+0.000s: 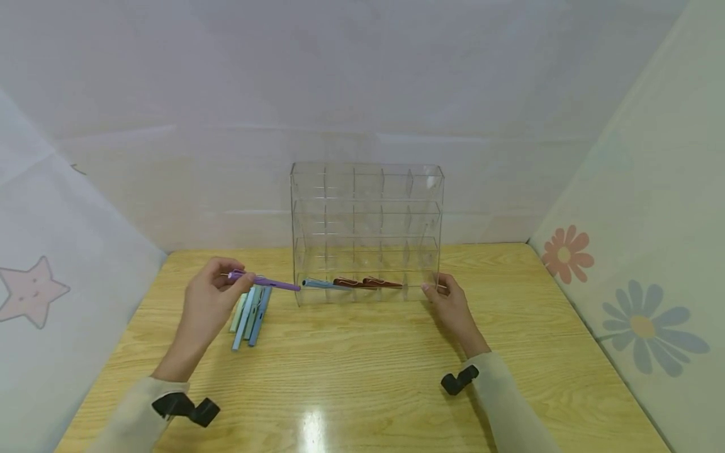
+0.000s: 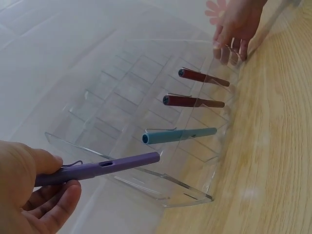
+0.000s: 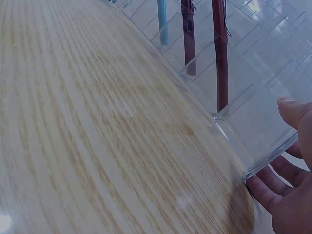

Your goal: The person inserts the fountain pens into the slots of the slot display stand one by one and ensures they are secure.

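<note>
My left hand [image 1: 206, 305] pinches a purple pen [image 2: 102, 168] between thumb and fingers. The pen's far end points right and overlaps the lower left side of a clear pen rack [image 1: 367, 168]. In the rack's bottom row lie a light blue pen [image 2: 183, 135] and two dark red pens, one dark red pen [image 2: 192, 101] beside the blue one and another dark red pen [image 2: 204, 77] further right. At the rack's lower right corner my right hand [image 1: 453, 309] grips its side wall, thumb in front and fingers curled around behind, as the right wrist view shows.
Several pens [image 1: 259, 318] in pale green, light blue, grey-green and blue lie in a bunch on the wooden table [image 1: 351, 371], just right of the left hand. Behind the rack hangs a white sheet [image 1: 226, 163]; flower-printed cloth [image 1: 651, 251] borders the right side.
</note>
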{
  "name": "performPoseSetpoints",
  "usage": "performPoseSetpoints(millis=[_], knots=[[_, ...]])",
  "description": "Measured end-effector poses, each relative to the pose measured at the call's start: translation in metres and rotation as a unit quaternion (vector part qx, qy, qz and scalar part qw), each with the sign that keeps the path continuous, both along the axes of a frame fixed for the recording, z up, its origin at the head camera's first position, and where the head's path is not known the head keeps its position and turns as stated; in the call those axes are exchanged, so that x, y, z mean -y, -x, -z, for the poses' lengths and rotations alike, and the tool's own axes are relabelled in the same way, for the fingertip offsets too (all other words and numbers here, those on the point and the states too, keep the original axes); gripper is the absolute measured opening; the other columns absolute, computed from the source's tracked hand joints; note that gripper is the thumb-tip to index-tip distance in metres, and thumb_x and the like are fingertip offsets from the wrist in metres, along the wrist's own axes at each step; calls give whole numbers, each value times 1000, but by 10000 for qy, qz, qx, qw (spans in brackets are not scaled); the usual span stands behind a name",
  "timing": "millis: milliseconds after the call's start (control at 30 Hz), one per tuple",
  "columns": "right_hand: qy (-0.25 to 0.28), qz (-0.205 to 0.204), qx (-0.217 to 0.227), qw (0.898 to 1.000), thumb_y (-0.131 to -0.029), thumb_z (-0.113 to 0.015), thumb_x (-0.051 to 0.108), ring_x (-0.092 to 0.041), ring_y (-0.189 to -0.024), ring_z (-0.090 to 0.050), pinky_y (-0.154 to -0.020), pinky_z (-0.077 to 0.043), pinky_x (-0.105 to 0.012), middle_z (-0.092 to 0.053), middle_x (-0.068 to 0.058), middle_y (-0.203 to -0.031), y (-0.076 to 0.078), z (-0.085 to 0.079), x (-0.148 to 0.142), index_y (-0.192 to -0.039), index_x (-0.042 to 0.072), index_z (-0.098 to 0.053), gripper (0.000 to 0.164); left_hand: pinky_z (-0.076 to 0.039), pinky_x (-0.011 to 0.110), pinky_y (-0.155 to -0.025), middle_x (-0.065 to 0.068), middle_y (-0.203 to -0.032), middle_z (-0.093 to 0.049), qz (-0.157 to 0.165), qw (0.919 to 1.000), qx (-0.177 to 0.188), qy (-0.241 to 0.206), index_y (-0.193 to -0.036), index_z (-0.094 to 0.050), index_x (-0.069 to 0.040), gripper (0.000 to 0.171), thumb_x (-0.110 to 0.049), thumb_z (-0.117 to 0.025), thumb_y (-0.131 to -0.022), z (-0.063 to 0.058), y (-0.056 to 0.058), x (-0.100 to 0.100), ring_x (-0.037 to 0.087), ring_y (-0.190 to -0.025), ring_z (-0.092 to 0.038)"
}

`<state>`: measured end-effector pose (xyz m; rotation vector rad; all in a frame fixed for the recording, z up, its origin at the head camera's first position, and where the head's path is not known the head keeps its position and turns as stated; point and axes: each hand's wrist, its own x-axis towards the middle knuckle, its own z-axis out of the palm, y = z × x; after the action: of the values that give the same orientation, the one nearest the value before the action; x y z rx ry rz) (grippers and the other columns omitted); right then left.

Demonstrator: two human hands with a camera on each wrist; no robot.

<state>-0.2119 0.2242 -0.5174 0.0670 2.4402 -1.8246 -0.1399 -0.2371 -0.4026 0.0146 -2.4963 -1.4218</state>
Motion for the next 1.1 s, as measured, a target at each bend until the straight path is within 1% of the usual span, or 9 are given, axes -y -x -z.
performPoseSetpoints(millis=[133,233,433,533,700,800,933,1033,1100], knots=[[-138,17,-102,9999,-110,-61,35,-40,-143,-53,-111,-51,-48,-46,-23,-161,-2,1,1,-159,1,-40,63,-57,11,-76,13,-111,-74,-68,9998,-38,168,-123,-62,-4,35,-31,-73,-104,4,1,-4,-10,-88,-69],[-203,14,-210,9996,-109,-62,39,-38,-141,-55,-109,-53,-45,-48,-21,-159,-4,0,1,-157,2,-42,64,-56,11,-76,17,-113,-74,-97,9997,-33,240,-122,-62,-4,34,-31,-72,-104,6,3,-6,-12,-88,-67],[-197,-37,-299,9994,-109,-62,42,-40,-143,-53,-112,-52,-52,-47,-22,-160,-4,1,2,-158,1,-41,67,-55,13,-73,14,-112,-74,-153,9988,70,458,-120,-62,-8,31,-32,-71,-104,12,6,-8,-11,-87,-65],[-153,-37,-258,9995,-109,-62,42,-40,-144,-52,-114,-50,-54,-46,-22,-161,-5,2,3,-158,1,-40,68,-55,14,-72,14,-113,-75,-142,9981,92,590,-120,-63,-8,29,-31,-72,-104,16,8,-10,-10,-87,-64],[-170,27,-203,9996,-109,-63,42,-39,-144,-53,-114,-50,-55,-46,-20,-161,-6,2,2,-158,2,-40,67,-54,18,-67,16,-111,-75,-78,9976,86,683,-119,-64,-8,29,-30,-73,-103,21,11,-15,-2,-84,-64],[-216,30,-209,9995,-108,-63,42,-38,-143,-53,-112,-51,-53,-47,-20,-161,-5,1,2,-157,3,-42,66,-53,18,-68,15,-111,-74,-39,9979,96,647,-118,-64,-7,28,-29,-73,-103,24,12,-19,0,-85,-64],[-215,26,-214,9995,-109,-63,41,-38,-141,-55,-111,-52,-49,-48,-20,-159,-4,1,1,-157,3,-42,65,-54,17,-72,15,-114,-73,25,9975,134,689,-118,-64,-7,26,-27,-72,-104,26,13,-25,12,-94,-69],[-197,18,-211,9996,-109,-63,40,-38,-141,-55,-110,-53,-49,-48,-20,-159,-3,1,0,-157,2,-42,64,-55,19,-70,16,-113,-73,57,9972,175,726,-118,-63,-7,25,-26,-72,-104,28,15,-29,24,-96,-69],[-227,5,-217,9995,-109,-62,40,-38,-141,-55,-109,-53,-48,-48,-21,-159,-4,0,0,-158,2,-41,65,-54,21,-68,16,-112,-73,66,9971,184,737,-117,-63,-6,25,-25,-72,-104,30,17,-31,24,-93,-69]])
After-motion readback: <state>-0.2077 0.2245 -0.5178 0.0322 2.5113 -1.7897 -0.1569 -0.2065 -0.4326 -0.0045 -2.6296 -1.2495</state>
